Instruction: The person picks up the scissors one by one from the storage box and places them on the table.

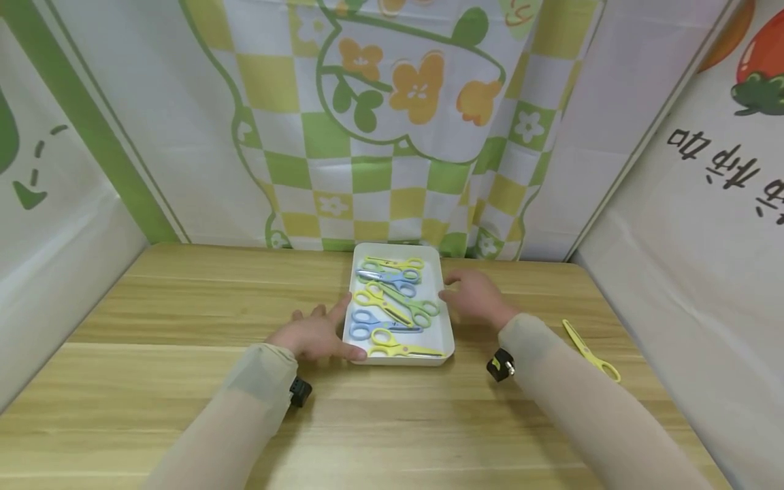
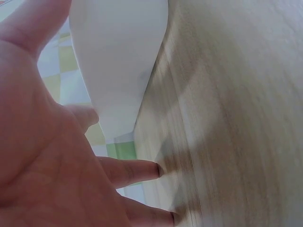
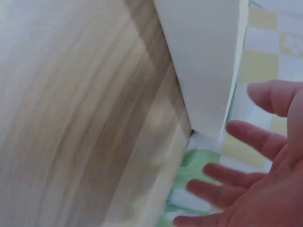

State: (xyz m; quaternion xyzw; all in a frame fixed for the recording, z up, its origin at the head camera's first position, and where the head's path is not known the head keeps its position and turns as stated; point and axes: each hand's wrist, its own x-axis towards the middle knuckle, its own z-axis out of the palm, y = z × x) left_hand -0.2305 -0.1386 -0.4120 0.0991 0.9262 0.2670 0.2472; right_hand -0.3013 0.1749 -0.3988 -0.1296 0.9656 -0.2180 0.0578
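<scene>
A white rectangular tray (image 1: 398,361) holds several small scissors in yellow, blue and green. My left hand (image 1: 312,335) is at the tray's left side, fingers spread, with the thumb by the near corner and the index finger at the rim. In the left wrist view the palm (image 2: 52,142) faces the tray wall (image 2: 118,52), and two fingertips reach down close to the wood. My right hand (image 1: 479,298) is beside the tray's right edge. In the right wrist view its fingers (image 3: 258,139) are apart and loosely extended next to the tray wall (image 3: 203,52).
One yellow pair of scissors (image 1: 589,354) lies on the wooden table (image 1: 398,429), right of my right forearm. A checked, flower-patterned curtain (image 1: 392,177) hangs behind the tray at the table's back edge. White printed fabric walls (image 1: 667,272) stand at both sides.
</scene>
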